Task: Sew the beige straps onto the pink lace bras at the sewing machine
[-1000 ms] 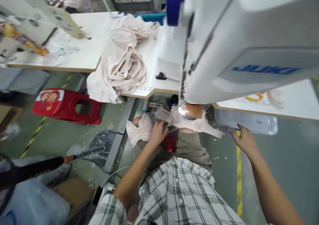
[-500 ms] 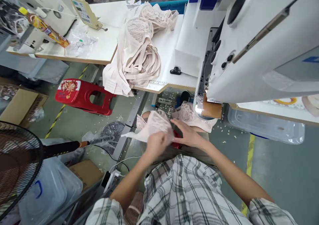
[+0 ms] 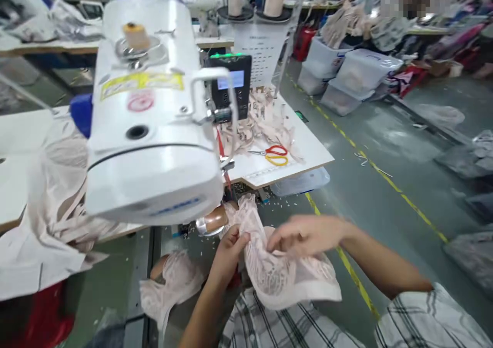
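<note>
A pale pink lace bra (image 3: 269, 273) spreads in front of my lap, one end reaching up by the sewing machine's narrow arm. My left hand (image 3: 227, 253) is closed on its upper edge, thumb on top. Over the cup on the other side hovers or rests my right hand (image 3: 308, 235), fingers bent toward the fabric; motion blur hides whether they grip it. A second lace bra piece (image 3: 175, 284) hangs lower left, apart from both hands. Just beyond my left hand is the machine's rounded arm end with a brown cover (image 3: 215, 219).
The white sewing machine head (image 3: 154, 147) fills the upper left. Red-and-yellow-handled scissors (image 3: 275, 155) and pale strips (image 3: 265, 116) lie on the table to its right. A heap of pale garments (image 3: 57, 183) hangs off the left table edge. Lidded plastic boxes (image 3: 362, 70) stand farther back.
The view has swung right and up, bringing the machine to the left. The bra has moved from beside my lap to near the machine arm, now spread out with the cup showing.
</note>
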Available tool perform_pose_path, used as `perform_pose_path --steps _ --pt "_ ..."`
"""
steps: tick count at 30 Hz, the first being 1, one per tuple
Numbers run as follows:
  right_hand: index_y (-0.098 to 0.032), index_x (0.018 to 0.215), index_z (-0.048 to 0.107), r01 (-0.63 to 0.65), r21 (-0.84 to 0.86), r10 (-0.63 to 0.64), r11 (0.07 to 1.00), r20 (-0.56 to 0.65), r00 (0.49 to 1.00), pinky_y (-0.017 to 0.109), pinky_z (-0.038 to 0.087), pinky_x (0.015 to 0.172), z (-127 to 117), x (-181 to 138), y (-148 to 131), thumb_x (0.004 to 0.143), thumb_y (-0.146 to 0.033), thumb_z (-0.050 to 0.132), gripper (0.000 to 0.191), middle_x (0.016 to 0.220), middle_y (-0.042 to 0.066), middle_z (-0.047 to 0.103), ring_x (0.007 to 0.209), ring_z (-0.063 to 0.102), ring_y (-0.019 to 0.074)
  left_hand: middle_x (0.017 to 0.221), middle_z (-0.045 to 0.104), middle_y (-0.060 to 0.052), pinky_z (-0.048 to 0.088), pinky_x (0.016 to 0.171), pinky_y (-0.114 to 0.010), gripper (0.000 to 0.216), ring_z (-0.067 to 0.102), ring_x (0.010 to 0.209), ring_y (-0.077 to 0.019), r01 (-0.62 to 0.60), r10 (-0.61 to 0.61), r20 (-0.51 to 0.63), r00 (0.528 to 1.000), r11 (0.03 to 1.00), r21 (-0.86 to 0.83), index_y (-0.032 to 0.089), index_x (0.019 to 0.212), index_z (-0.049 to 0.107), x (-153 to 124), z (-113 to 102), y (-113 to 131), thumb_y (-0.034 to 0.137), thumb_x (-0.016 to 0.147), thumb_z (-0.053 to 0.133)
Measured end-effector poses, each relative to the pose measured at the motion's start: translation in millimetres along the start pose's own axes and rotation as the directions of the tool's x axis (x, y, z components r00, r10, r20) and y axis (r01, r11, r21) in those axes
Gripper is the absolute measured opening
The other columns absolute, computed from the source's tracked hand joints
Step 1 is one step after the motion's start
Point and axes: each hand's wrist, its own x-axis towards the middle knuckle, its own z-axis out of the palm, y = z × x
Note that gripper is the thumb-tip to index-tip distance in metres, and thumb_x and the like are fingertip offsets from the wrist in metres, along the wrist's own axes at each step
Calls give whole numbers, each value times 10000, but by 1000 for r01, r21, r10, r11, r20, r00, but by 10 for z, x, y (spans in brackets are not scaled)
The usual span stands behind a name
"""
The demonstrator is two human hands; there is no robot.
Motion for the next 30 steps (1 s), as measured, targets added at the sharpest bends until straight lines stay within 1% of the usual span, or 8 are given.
perform_pose_path --steps 2,3,5,7,20,24,28,30 --pt "-159 1114 676 -263 -190 160 946 -433 887 249 475 705 -358 81 217 906 -341 604 286 894 42 712 752 622 148 763 687 -40 495 707 -283 517 607 705 -183 43 -39 -62 997 997 62 155 849 682 -25 -12 20 641 687 758" --pt "-163 1058 685 -470 -212 199 857 -705 680 273 483 766 -564 162 335 909 -319 597 233 940 58 708 833 633 176 728 673 -36 488 687 -278 522 594 690 -183 43 -32 -83 996 989 142 154 793 670 -54 -26 25 667 710 722" --pt "-99 1171 628 -582 -142 183 801 -867 464 382 452 925 -985 363 551 930 -280 549 311 1179 183 639 1087 587 280 683 636 -27 465 660 -263 554 569 684 -181 4 35 -124 992 953 303 163 697 627 -131 -39 33 711 769 628" --pt "-55 1199 608 -605 -95 162 790 -920 356 446 405 992 -1352 558 710 910 -284 578 370 1278 255 560 1189 521 350 672 608 -20 446 648 -252 560 553 693 -182 -45 111 -140 984 912 408 173 678 601 -223 -13 46 712 823 556" --pt "-206 688 487 -16 42 44 999 -974 222 342 437 872 -1770 997 613 866 -303 585 225 824 50 564 925 507 212 707 619 -34 451 635 -253 449 580 695 -184 -172 323 -160 933 789 590 172 737 620 -436 163 66 533 953 465" --pt "-236 742 372 277 205 114 939 -943 311 197 345 489 -1507 884 333 952 -535 456 375 658 -55 381 545 330 106 1045 720 -119 540 801 -318 395 680 957 -239 -213 415 -232 880 780 589 176 1185 627 -455 137 108 462 928 537" --pt "-231 743 406 404 467 133 787 -767 628 142 166 362 -730 744 103 894 -549 573 390 586 -97 250 459 135 72 1066 738 -124 539 869 -343 283 689 1021 -261 -243 463 -195 865 725 644 200 1089 696 -491 94 275 377 897 587" --pt "-219 794 461 464 731 93 501 -578 811 123 143 355 -246 729 8 870 -470 641 318 581 -107 230 464 86 67 1036 750 -117 534 878 -356 272 693 991 -261 -235 446 -183 876 726 646 200 1023 725 -503 84 382 375 916 548"
